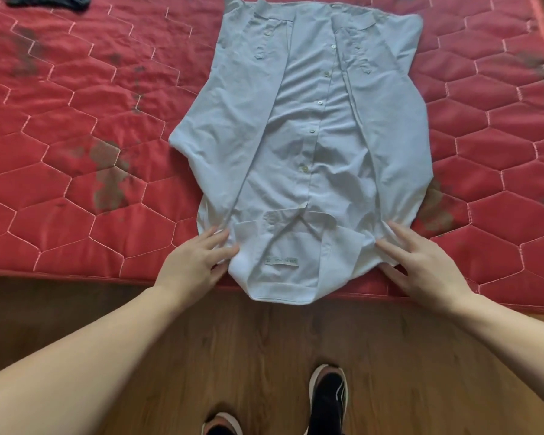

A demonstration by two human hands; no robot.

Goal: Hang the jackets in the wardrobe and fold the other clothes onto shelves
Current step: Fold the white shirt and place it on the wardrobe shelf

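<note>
A pale blue button-up shirt (308, 146) lies flat on the red quilted mattress (76, 152), collar toward me, with both sides and sleeves folded inward over the button row. Its collar end hangs slightly over the mattress's near edge. My left hand (195, 262) rests at the shirt's left shoulder, fingers spread and touching the cloth's edge. At the right shoulder my right hand (421, 265) does the same, fingertips pressing into the fabric. Neither hand visibly grips a fold.
A dark garment (47, 0) lies at the mattress's far left corner, partly out of frame. The mattress has dark stains. A wooden floor (264, 356) runs below its near edge, with my two shoes (328, 400) on it.
</note>
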